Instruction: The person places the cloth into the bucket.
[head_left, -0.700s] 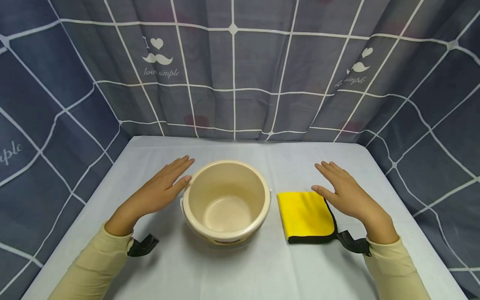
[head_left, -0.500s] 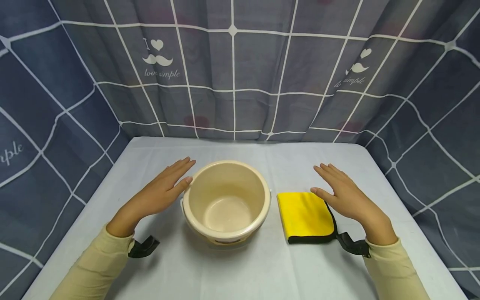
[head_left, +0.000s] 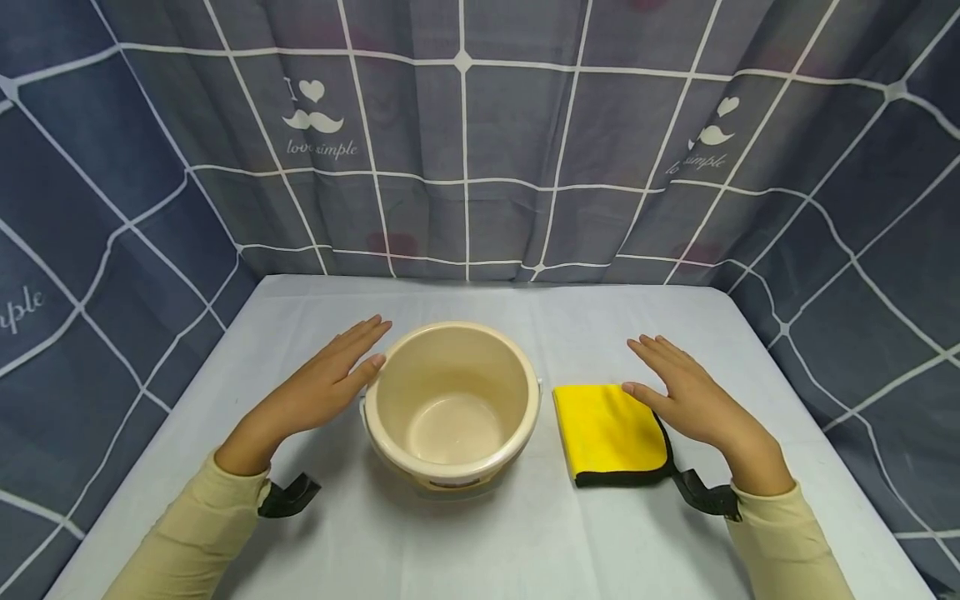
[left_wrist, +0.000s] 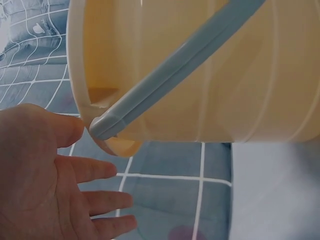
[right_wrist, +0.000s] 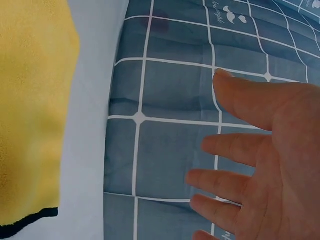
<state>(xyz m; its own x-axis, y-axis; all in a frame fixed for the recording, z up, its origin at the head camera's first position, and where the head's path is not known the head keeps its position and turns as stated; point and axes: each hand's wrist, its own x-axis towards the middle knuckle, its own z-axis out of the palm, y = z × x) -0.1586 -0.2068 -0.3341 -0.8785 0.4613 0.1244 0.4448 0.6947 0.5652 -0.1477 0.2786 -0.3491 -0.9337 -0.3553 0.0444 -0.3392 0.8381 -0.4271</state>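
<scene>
A cream plastic bucket (head_left: 453, 454) stands upright on the white table, its inside bare. In the left wrist view its grey handle (left_wrist: 175, 70) hangs down along the side. My left hand (head_left: 322, 383) is held beside the bucket's left rim, fingers straight, thumb tip right at the rim. Right of the bucket lies a folded yellow cloth (head_left: 611, 433) with black edging. Over its upper right corner hovers my right hand (head_left: 693, 396), fingers extended and holding nothing. The right wrist view shows that hand (right_wrist: 280, 165) spread, with the cloth (right_wrist: 35, 110) at the left.
The white-covered table (head_left: 510, 550) ends at a grey checked curtain (head_left: 420, 208) behind, with more curtain on both sides. A black wrist strap (head_left: 288, 496) sits on the left forearm, another black strap (head_left: 705, 492) on the right.
My right hand has dipped slightly toward the table's front. The left hand has barely shifted, and the bucket and cloth stay where they were.
</scene>
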